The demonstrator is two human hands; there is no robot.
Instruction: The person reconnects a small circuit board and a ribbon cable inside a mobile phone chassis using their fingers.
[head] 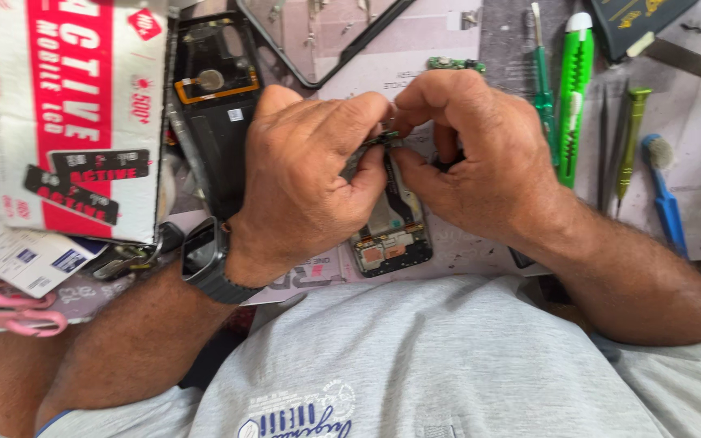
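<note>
While both hands meet over the opened phone, the left hand and right hand pinch a small dark part between closed fingertips at the phone's twelve o'clock end. Judging by this, seating or freeing it demands a fine, steady pull.

Bright, even daylight, with soft shadows under both hands; no strong glare; the centre is sharp, and the edges look a little stretched and soft
</note>
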